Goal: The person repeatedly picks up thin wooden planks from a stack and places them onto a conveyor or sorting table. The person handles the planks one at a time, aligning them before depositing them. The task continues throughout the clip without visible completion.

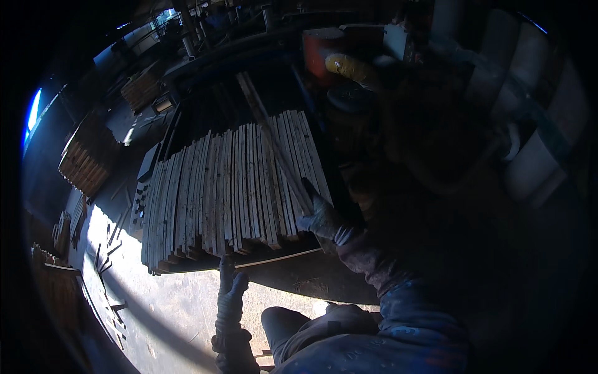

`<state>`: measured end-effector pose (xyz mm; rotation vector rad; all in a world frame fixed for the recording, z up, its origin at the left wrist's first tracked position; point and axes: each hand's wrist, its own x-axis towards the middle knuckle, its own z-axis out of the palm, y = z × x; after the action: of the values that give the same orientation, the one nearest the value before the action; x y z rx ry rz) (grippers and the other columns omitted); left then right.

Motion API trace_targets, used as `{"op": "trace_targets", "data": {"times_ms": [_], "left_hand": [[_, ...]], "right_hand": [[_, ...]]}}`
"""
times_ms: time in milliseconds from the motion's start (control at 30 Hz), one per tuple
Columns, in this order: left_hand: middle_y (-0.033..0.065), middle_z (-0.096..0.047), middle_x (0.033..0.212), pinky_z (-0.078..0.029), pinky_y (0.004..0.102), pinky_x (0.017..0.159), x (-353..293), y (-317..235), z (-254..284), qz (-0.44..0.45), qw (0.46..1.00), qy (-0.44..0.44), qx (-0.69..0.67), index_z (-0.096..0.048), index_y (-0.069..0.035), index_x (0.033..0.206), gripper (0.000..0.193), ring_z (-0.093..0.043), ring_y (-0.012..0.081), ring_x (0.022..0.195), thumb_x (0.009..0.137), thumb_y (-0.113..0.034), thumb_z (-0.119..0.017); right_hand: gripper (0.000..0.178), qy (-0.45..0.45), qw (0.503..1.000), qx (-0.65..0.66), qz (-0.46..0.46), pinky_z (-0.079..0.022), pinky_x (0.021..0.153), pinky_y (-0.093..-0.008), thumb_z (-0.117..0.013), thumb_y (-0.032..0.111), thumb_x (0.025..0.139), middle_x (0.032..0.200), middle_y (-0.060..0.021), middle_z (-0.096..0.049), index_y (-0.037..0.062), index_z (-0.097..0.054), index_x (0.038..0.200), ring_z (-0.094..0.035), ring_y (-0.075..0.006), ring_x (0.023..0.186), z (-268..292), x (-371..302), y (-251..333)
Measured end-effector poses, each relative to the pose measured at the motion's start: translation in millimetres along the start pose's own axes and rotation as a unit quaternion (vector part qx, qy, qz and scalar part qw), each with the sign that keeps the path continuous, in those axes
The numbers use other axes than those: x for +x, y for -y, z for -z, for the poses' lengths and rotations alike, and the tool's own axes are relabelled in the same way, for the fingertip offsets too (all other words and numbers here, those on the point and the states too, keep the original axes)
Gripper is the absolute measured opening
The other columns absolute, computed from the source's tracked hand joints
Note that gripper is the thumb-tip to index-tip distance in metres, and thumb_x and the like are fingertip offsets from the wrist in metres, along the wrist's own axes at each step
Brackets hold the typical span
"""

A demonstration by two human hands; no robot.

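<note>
- On the dark counter [324, 283], a row of thin wooden slats [230, 190] stands on edge, packed side by side and leaning a little.
- One long slat [271, 134] lies slantwise across the top of the row, running from the far end down toward the right hand [319, 218].
- That gloved hand sits at the row's near right corner; its fingers are wrapped around the low end of the long slat, closed on it.
- The left hand [230, 290], also gloved, hangs below the counter's front edge, just beneath the row. Its fingers are stretched out straight and close together, gripping nothing.
- Further stacks of wood [90, 156] sit off to the left, well apart, and loose strips [109, 246] lie on the sunlit floor [162, 311].
- Risks, as a judgement:
  - the long slat rests only on the upper edges of the row, so a sideways pull could drag it across them and tip several over;
  - the front slats stand near the counter's edge and could slide off if nudged;
  - the deep shadow hides the right side, so a snag there would be hard to see.
</note>
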<state>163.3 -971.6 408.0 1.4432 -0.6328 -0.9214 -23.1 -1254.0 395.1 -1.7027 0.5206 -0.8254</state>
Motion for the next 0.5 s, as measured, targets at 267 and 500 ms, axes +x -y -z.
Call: {"op": "trace_targets", "data": {"times_ms": [267,500], "left_hand": [[0.0098,-0.054,0.139,-0.045,0.038,0.092,-3,73,100,0.194,0.98,-0.042,-0.012,-0.035,-0.008,0.155,0.071,-0.054,0.0192,0.118,0.095,-0.034,-0.066],[0.0107,-0.052,0.147,-0.048,0.0294,0.08,-121,137,322,0.235,0.953,-0.189,0.039,-0.033,-0.012,0.156,0.065,-0.055,0.0185,0.127,0.099,-0.029,-0.06]], "right_hand": [[0.098,-0.06,0.908,-0.213,-0.355,-0.032,0.118,-0.0431,-0.081,0.04,0.084,0.156,-0.0209,-0.037,0.0038,-0.026,0.156,-0.036,-0.0327,0.144,145,62,-98],[0.088,-0.261,0.912,-0.071,-0.309,-0.052,0.096,-0.045,-0.073,0.047,0.088,0.134,-0.0165,-0.061,0.0084,-0.032,0.155,-0.057,-0.0304,0.124,21,65,-111]]}}
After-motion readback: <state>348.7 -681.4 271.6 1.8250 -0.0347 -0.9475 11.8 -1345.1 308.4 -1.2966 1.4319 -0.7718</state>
